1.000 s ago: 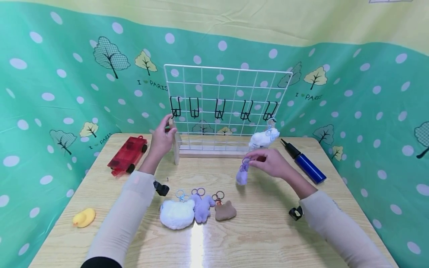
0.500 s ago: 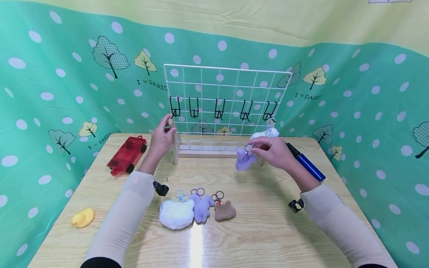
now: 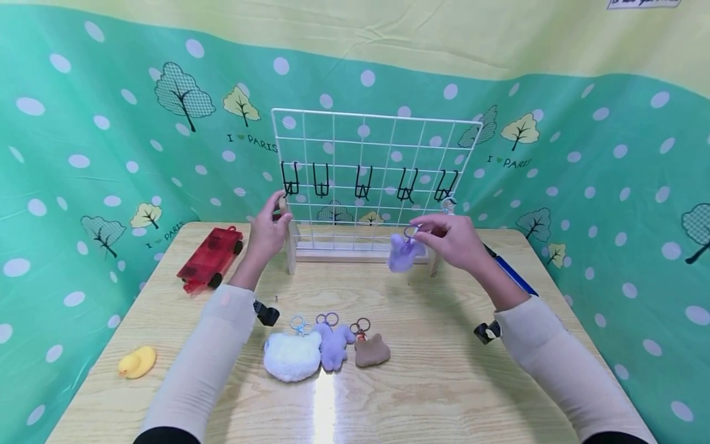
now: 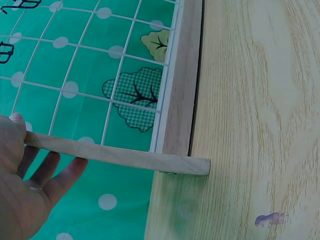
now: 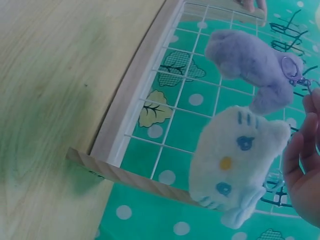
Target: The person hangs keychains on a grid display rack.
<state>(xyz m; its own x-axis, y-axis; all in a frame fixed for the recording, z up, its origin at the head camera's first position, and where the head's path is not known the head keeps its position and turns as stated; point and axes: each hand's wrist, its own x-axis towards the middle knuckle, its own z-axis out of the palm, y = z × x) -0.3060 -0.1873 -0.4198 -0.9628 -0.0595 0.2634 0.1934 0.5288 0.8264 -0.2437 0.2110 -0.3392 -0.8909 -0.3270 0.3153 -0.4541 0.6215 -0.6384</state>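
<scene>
My left hand (image 3: pixel 267 233) grips the wooden side post (image 4: pixel 117 157) of a white wire grid rack, its thumb on one side and fingers on the other. From my right hand (image 3: pixel 457 243), a purple plush keychain (image 3: pixel 402 253) hangs by its ring, pinched between the fingertips in front of the grid's right half. A white cat-faced plush keychain (image 5: pixel 240 160) hangs at the rack's right end; in the head view my right hand mostly covers it. Black hooks (image 3: pixel 363 182) line the grid's middle, above the purple plush.
On the table lie a white plush keychain (image 3: pixel 292 356), a second purple one (image 3: pixel 334 346) and a brown one (image 3: pixel 372 351). A red toy car (image 3: pixel 212 258) and a yellow duck (image 3: pixel 137 362) are left; a blue pump (image 3: pixel 516 275) is partly behind my right arm.
My right hand has raised the purple plush keychain from above the table towards the hooks, and the plush has turned. My left hand has stayed on the post.
</scene>
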